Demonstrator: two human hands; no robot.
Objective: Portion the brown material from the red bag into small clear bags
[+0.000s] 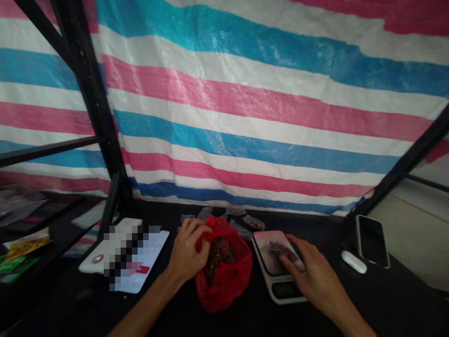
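A red plastic bag (224, 297) stands with its mouth spread, showing small brown pieces (220, 257) inside. At the bag's left rim my left hand (189, 248) is closed, its fingers curled round the red plastic. To the right lies a white kitchen scale (277, 292) with a dark display at its near end. On its platform rests a small clear bag (278, 250) with brownish contents. My right hand (310, 267) reaches over the scale's right side, its thumb and forefinger closed on the edge of that small bag. Behind the red bag lie several small clear packets (253, 222).
A phone (372, 241) and a white oval case (353, 262) lie at the right. On the left are a white box (128, 227), a pale card (150, 255) and colourful packets (28, 243). Black metal posts (94, 103) and a striped sheet (245, 107) border the black table.
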